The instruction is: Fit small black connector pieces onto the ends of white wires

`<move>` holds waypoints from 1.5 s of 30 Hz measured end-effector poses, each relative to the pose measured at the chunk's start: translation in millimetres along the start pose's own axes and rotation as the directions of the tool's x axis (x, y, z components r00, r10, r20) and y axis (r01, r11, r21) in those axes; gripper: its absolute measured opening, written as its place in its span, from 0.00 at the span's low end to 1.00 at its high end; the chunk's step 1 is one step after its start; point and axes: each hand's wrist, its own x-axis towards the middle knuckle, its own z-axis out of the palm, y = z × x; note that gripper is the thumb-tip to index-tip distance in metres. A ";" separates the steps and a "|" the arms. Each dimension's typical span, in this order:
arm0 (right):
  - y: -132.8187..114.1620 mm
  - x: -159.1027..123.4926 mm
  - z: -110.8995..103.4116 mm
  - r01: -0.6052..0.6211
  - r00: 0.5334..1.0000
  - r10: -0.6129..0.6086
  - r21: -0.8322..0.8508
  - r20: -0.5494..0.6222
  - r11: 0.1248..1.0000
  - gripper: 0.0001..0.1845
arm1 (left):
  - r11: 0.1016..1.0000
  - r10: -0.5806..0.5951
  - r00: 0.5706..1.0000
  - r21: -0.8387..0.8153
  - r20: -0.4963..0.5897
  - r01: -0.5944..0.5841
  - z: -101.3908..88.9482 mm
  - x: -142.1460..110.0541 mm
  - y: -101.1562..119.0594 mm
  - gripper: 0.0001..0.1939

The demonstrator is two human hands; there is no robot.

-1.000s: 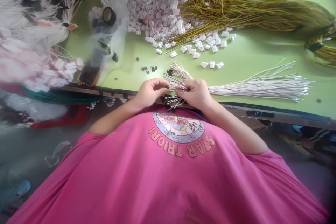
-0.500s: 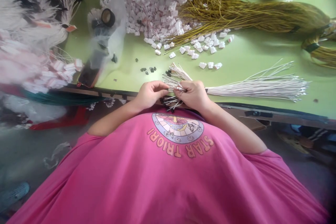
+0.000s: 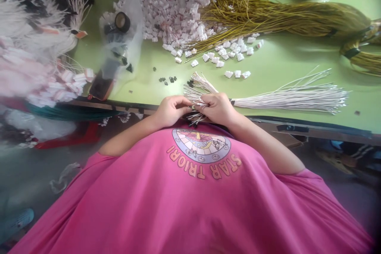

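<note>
A bundle of white wires (image 3: pixel 279 98) lies along the table's near edge, its metal-tipped ends fanning out at right. My right hand (image 3: pixel 219 108) is closed around the bundle near its left end, where the loose ends splay out past the fingers. Thumb and forefinger of my left hand (image 3: pixel 172 111) are pinched together among those ends, almost touching my right fingertips. What the pinch holds is too small to make out. Some of the left ends carry small black pieces. More small black pieces (image 3: pixel 168 80) lie on the table just beyond my left hand.
White connector housings (image 3: pixel 175 12) are heaped at the back, with several loose ones nearer. Yellow wires (image 3: pixel 285 18) stretch across the back right. On the left are a tape roll (image 3: pixel 122 21) on a plastic bag, a dark phone-like object (image 3: pixel 102 83) and piled white wires (image 3: pixel 44 47).
My left hand has shifted slightly right and nearer my body, its fingertips now closer to the right hand's. The right hand keeps its hold on the wires.
</note>
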 end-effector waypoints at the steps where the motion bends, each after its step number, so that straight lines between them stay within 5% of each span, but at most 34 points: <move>1: -0.2 0.5 -1.4 0.005 1.000 -0.005 0.010 0.025 1.000 0.22 | 0.995 0.057 0.998 0.080 0.008 -0.057 -2.8 -1.6 0.5 0.07; 6: -2.4 2.7 -8.9 -0.033 0.999 0.034 0.133 -0.003 0.991 0.20 | 0.816 0.338 0.930 0.448 0.144 -0.366 -16.6 -8.2 0.4 0.03; 13: -8.5 5.8 -15.9 -0.141 0.984 0.118 0.173 0.134 0.975 0.08 | 0.792 0.349 0.820 0.325 0.453 -0.516 -25.3 -16.1 0.4 0.11; 15: -8.7 6.5 -15.4 -0.152 0.985 0.133 0.188 0.111 0.970 0.06 | 0.806 0.344 0.849 0.339 0.400 -0.486 -32.7 -14.1 0.9 0.12; 18: -7.6 7.0 -13.2 -0.158 0.986 0.144 0.172 0.087 0.972 0.07 | 0.812 0.323 0.944 0.494 0.064 -0.311 -50.7 -1.9 -4.7 0.11; 20: -7.1 7.0 -12.1 -0.155 0.986 0.144 0.150 0.084 0.977 0.08 | 0.782 0.291 0.951 0.599 -0.103 -0.175 -63.5 11.2 -12.6 0.11; 25: -9.3 6.4 -12.5 -0.149 0.987 0.137 0.155 0.085 0.977 0.06 | 0.711 0.171 0.984 0.698 -0.057 -0.083 -78.0 38.0 -26.9 0.08; 29: -11.1 6.1 -13.3 -0.136 0.988 0.125 0.143 0.085 0.980 0.08 | 0.706 0.112 0.990 0.708 -0.089 -0.017 -73.9 36.2 -18.5 0.06; 33: -10.8 5.6 -12.4 -0.124 0.990 0.114 0.122 0.080 0.985 0.12 | 0.850 0.039 0.995 0.527 -0.088 0.013 -59.1 20.9 -0.7 0.08; 37: -10.0 5.0 -10.8 -0.133 0.990 0.127 0.102 0.069 0.986 0.12 | 0.983 -0.005 0.999 0.185 0.038 -0.002 -35.6 11.2 10.0 0.11; 42: -10.2 4.6 -9.1 -0.159 0.987 0.156 0.076 0.045 0.984 0.13 | 0.959 -0.228 0.968 -0.146 0.108 0.242 -18.4 10.0 13.0 0.11; 45: -10.0 4.5 -7.9 -0.165 0.986 0.164 0.067 0.031 0.984 0.14 | 0.938 -0.262 0.962 -0.214 0.078 0.273 -15.9 10.0 13.1 0.10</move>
